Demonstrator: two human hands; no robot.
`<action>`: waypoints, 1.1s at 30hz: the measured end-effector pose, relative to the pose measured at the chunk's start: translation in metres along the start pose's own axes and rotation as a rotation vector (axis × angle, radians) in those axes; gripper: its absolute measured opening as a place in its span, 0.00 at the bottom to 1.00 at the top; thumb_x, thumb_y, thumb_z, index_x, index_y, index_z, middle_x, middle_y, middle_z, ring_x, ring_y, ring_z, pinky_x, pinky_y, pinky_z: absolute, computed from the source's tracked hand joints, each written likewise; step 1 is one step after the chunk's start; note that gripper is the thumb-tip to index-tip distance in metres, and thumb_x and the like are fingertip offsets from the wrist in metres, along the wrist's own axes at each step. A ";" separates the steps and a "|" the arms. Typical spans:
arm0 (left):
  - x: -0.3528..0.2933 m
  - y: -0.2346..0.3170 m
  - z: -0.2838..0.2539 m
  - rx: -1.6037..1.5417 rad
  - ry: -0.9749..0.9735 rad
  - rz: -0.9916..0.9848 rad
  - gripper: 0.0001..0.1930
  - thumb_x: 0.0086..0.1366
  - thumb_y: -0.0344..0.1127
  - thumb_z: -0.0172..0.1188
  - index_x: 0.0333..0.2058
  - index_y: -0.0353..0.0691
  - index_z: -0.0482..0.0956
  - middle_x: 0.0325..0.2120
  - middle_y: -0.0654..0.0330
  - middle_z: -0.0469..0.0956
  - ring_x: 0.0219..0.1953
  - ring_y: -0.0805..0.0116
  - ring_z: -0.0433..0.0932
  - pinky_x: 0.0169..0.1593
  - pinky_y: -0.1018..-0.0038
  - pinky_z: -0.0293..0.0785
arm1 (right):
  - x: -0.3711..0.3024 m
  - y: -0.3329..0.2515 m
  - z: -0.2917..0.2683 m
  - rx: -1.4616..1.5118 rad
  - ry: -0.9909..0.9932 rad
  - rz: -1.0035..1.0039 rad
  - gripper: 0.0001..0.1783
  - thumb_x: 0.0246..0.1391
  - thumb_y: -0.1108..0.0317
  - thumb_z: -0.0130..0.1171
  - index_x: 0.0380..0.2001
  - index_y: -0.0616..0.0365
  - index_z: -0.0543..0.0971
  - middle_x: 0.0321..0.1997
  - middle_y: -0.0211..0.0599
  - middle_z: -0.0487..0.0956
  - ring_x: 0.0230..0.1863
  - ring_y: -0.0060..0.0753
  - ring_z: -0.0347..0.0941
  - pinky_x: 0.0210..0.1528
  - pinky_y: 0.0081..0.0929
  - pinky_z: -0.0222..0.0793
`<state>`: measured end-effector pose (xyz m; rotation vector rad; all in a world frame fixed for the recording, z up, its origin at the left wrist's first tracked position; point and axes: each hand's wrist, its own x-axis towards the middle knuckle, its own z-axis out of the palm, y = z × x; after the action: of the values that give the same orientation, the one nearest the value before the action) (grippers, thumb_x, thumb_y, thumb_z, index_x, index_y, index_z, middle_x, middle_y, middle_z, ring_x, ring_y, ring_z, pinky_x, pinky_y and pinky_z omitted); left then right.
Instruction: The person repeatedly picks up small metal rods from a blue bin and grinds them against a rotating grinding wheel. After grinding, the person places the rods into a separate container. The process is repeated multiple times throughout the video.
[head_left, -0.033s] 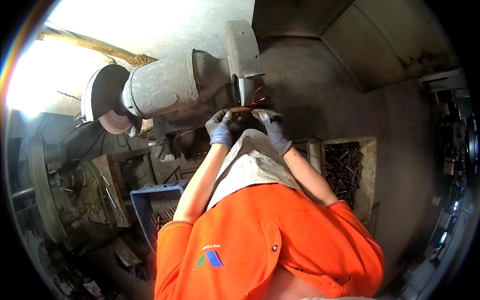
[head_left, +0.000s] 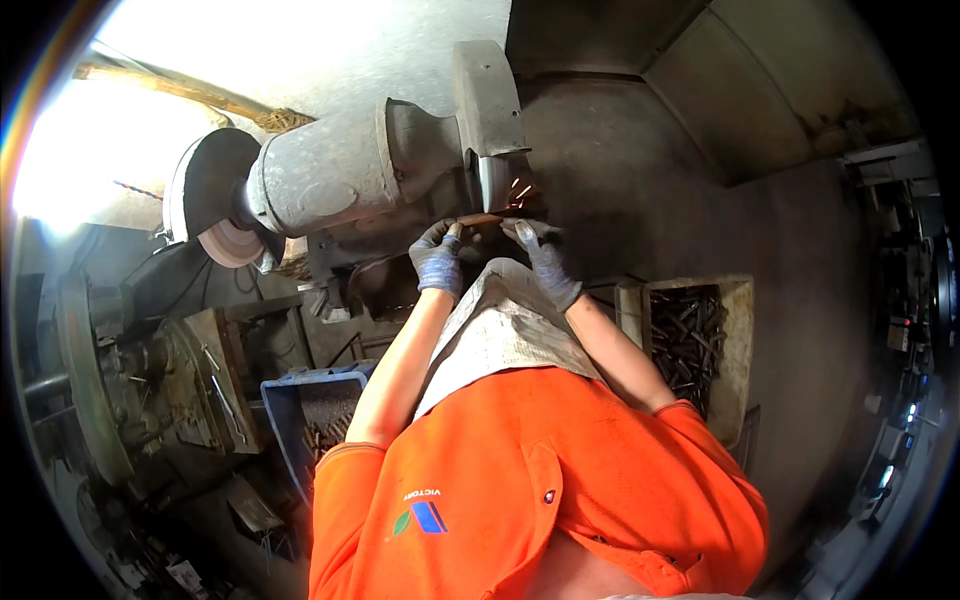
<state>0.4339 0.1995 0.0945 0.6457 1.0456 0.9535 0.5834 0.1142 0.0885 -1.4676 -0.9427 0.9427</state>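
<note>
Between my two gloved hands a short brownish metal piece [head_left: 480,219] is held sideways against the right-hand wheel [head_left: 493,183] of a grey bench grinder [head_left: 330,170]. Orange sparks [head_left: 518,193] fly just right of the contact. My left hand [head_left: 438,255], in a grey and blue work glove, pinches the piece's left end between thumb and fingers. At its right end my right hand [head_left: 543,258], gloved alike, is closed on it, the thumb lying along the top. The fingertips are partly hidden and the piece's underside does not show.
To the right stands a pale-rimmed bin [head_left: 738,350] full of dark metal pieces. A blue crate [head_left: 290,420] with similar brownish pieces is at my left. The grinder's second wheel [head_left: 230,243] sits at the far left, near a rusty machine [head_left: 205,370]. A light apron [head_left: 510,320] covers my lap.
The sparks beside the wheel are brighter and spread higher. Both hands have barely shifted and still hold the metal piece at the wheel.
</note>
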 end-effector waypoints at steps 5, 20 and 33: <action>0.004 0.006 -0.018 -0.018 0.004 -0.004 0.04 0.60 0.28 0.56 0.33 0.34 0.74 0.24 0.55 0.78 0.24 0.71 0.78 0.18 0.81 0.67 | 0.003 -0.008 0.022 0.194 0.042 -0.060 0.13 0.57 0.64 0.52 0.37 0.63 0.79 0.37 0.36 0.80 0.39 0.24 0.75 0.43 0.21 0.70; 0.015 -0.021 0.025 -0.013 -0.033 -0.093 0.06 0.59 0.27 0.58 0.32 0.29 0.76 0.25 0.55 0.78 0.25 0.68 0.77 0.28 0.74 0.75 | 0.009 0.020 -0.019 0.470 0.116 0.000 0.19 0.56 0.57 0.54 0.30 0.66 0.78 0.32 0.30 0.73 0.37 0.21 0.69 0.45 0.27 0.71; 0.022 -0.009 -0.010 0.097 -0.015 -0.079 0.07 0.61 0.31 0.55 0.35 0.34 0.76 0.26 0.56 0.79 0.24 0.70 0.77 0.21 0.73 0.74 | 0.006 0.004 0.008 0.464 -0.007 0.191 0.22 0.56 0.54 0.53 0.40 0.67 0.74 0.41 0.40 0.74 0.49 0.34 0.68 0.57 0.35 0.64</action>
<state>0.4319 0.2151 0.0739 0.6854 1.1011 0.8323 0.5783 0.1228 0.0834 -1.1679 -0.5430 1.2135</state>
